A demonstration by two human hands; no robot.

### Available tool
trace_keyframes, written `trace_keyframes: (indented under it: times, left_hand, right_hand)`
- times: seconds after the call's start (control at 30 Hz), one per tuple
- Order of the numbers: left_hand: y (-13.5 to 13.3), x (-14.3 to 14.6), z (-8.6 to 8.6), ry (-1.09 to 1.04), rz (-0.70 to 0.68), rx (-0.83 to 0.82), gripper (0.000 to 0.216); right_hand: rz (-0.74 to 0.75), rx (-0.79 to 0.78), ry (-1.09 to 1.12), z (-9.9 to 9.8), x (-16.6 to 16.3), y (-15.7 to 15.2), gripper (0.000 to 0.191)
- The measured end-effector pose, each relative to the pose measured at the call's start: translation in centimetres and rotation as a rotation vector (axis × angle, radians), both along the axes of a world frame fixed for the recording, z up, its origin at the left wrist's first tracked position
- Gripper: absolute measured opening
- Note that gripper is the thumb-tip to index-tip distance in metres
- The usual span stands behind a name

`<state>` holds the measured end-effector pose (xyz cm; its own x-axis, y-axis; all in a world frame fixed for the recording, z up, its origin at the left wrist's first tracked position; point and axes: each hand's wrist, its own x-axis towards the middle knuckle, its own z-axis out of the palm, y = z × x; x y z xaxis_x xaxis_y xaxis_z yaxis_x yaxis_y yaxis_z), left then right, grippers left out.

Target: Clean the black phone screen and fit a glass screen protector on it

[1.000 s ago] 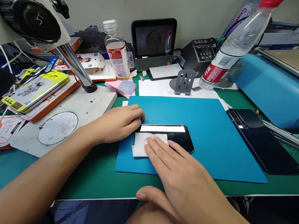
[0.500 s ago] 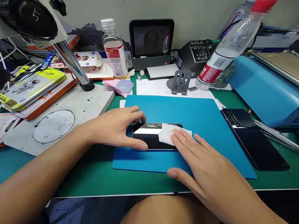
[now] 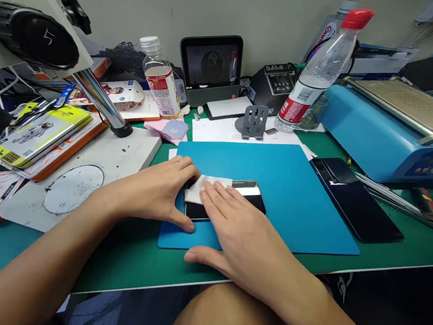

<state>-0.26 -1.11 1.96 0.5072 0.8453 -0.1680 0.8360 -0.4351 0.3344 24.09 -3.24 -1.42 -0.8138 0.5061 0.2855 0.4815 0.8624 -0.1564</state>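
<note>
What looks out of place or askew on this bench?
The red-capped bottle at the back right leans steeply, seemingly propped on another bottle behind it. Nothing looks spilled or broken; the phone lies flat on the blue mat, left hand steadying it, right hand pressing a wipe on it.

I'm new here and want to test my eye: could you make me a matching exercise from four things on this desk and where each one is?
Things:
1. white wipe
2. left hand
3. second phone
4. red-capped bottle

Places:
A. on the green desk, right of the blue mat
B. at the back, beside the blue machine
C. under the fingertips of the right hand, on the phone
D. gripping that phone's left end

Pairs: 1-C, 2-D, 3-A, 4-B.
</note>
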Motion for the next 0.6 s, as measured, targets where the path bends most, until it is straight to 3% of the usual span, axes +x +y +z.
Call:
trace_keyframes:
  times: [0.2,0.47,0.6]
  left_hand:
    - [0.2,-0.1,-0.1,-0.040,-0.001,0.010,0.065]
    - [0.3,-0.1,0.0,-0.079,0.013,0.018,0.062]
    - [0.3,-0.2,0.0,-0.088,0.006,0.042,0.059]
  right_hand:
    - [0.140,-0.015,0.122,-0.2,3.4,0.5,0.035]
    - [0.134,0.119,0.241,0.6,8.0,3.0,0.023]
    - [-0.026,0.143,0.208,2.0,10.1,6.2,0.018]
